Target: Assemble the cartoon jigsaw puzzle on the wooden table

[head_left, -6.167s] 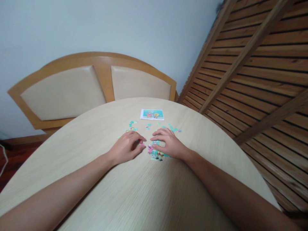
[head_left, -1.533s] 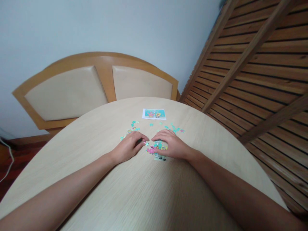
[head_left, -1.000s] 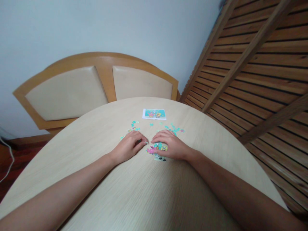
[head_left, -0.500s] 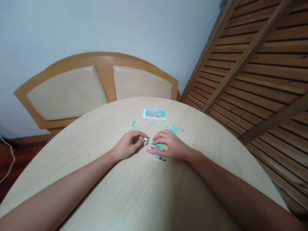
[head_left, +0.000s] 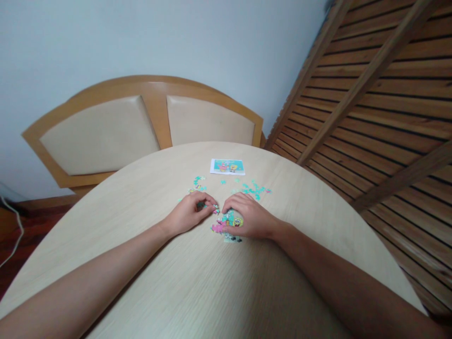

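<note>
A partly joined jigsaw [head_left: 228, 227] in pink, yellow and teal lies on the round wooden table [head_left: 212, 292]. My right hand [head_left: 249, 217] rests on its right part, fingers curled and pressing it down. My left hand [head_left: 189, 214] is just left of it, thumb and forefinger pinched on a small teal puzzle piece [head_left: 215, 208] at the jigsaw's upper left edge. The fingertips of both hands nearly meet there.
Loose teal pieces [head_left: 256, 189] lie scattered beyond my hands, more at the left [head_left: 197, 181]. A small reference picture [head_left: 228, 166] lies further back. Behind the table stands a padded wooden bench back [head_left: 155, 122]. A slatted wooden wall [head_left: 381, 94] runs along the right.
My left hand has carried the small piece rightward to the jigsaw's edge. The right hand has shifted slightly, uncovering more of the joined picture.
</note>
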Tool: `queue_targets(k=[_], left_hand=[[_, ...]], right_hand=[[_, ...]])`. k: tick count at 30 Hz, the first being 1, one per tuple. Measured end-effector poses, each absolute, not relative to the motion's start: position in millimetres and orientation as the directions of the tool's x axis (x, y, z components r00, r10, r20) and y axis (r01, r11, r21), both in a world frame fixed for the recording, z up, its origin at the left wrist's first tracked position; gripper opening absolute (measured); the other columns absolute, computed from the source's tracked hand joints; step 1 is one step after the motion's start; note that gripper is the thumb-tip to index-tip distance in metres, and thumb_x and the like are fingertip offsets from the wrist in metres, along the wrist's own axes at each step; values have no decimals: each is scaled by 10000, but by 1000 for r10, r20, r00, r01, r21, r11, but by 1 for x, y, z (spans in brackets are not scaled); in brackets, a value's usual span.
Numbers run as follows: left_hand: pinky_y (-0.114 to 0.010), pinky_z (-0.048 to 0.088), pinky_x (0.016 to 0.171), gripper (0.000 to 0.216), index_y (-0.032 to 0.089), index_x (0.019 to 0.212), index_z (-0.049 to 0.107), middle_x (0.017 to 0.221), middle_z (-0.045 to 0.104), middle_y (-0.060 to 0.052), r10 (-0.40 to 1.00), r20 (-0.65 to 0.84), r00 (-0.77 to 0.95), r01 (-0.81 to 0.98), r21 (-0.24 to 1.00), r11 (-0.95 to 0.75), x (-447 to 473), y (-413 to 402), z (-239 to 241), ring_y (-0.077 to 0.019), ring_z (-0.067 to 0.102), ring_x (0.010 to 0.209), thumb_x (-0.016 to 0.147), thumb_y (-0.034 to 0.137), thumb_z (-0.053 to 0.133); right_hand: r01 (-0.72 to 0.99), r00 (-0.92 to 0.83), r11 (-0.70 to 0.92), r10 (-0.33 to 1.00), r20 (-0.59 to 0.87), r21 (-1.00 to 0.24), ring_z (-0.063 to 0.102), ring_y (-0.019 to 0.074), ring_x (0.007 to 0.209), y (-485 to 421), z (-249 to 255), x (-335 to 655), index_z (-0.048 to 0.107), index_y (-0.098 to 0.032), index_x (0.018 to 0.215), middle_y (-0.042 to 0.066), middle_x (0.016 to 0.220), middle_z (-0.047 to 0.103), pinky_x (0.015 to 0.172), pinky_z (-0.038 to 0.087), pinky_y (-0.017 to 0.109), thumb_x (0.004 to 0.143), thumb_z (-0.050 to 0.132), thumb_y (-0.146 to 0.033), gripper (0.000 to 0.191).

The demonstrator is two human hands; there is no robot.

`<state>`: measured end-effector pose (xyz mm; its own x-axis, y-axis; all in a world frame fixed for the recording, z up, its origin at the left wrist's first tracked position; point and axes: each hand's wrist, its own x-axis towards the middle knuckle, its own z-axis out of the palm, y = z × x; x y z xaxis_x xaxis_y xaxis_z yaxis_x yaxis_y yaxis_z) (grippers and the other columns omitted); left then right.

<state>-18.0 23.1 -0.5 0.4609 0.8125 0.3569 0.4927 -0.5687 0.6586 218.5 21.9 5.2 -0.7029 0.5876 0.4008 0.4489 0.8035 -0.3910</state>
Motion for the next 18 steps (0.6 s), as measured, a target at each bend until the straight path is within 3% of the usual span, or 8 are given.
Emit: queue_targets(k=[18], left_hand=[[-367,476,895,143,226,1006,725,942,717,-57,726,347,594,497,551,-671,-20,20,-1,-221,620,978,956,328,638]], right_hand=[[448,-721,817,570,394,-363,608,233,982,21,3,217,620,-229,973,44,963,690,925,407,384,820,743,-542,369]])
